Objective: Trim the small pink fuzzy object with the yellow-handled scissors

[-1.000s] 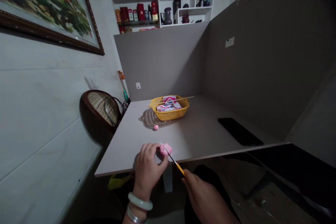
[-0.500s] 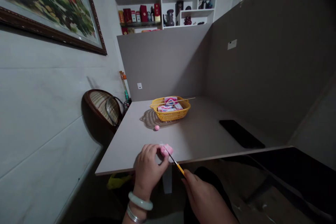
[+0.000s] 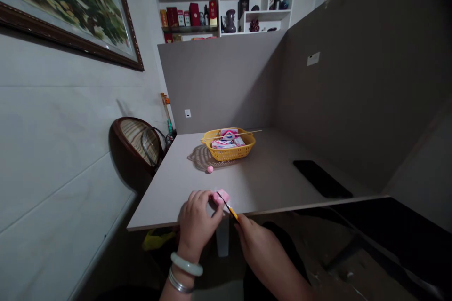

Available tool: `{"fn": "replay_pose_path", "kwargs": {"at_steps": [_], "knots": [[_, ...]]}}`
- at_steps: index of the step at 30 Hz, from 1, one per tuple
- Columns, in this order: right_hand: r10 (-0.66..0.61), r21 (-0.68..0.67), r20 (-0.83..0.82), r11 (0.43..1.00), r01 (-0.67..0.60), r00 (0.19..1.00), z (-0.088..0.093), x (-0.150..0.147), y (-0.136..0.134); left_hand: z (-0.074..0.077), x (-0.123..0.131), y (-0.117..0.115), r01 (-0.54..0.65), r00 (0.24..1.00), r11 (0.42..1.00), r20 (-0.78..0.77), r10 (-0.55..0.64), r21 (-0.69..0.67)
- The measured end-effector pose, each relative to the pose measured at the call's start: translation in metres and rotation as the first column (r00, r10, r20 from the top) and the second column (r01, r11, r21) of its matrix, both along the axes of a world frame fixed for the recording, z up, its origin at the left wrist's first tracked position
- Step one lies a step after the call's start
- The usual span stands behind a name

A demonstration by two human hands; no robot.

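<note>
Left hand (image 3: 196,225) is pinched shut on a pink clay-looking block (image 3: 221,196) at the table's (image 3: 275,183) near edge, steadying it, while the right hand (image 3: 259,249) grips a yellow-handled craft knife (image 3: 231,210), blade resting against the block so it can't slip away.
</note>
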State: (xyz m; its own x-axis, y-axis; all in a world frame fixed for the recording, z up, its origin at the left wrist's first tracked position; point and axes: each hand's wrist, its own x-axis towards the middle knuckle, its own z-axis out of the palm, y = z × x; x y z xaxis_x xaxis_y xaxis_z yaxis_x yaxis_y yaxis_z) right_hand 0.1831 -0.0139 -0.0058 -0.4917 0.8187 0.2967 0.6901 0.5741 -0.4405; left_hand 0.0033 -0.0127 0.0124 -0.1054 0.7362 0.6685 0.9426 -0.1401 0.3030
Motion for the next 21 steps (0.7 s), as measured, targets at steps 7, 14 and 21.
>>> {"fn": "replay_pose_path", "kwargs": {"at_steps": [7, 14, 21], "knots": [[0.012, 0.006, 0.074, 1.0, -0.012, 0.997, -0.001, 0.018, -0.005, -0.001, -0.003, 0.0, 0.052, 0.998, 0.999, 0.022, -0.052, 0.005], [-0.008, 0.02, 0.101, 1.0, 0.006, 0.995, 0.008, 0.004, 0.002, 0.002, -0.002, -0.001, 0.054, 0.998, 0.998, 0.042, -0.053, -0.036], [0.008, -0.02, 0.0, 1.0, -0.008, 1.0, 0.001, -0.009, 0.003, -0.001, -0.002, 0.0, 0.022, 1.0, 1.0, -0.001, -0.022, 0.013]]}}
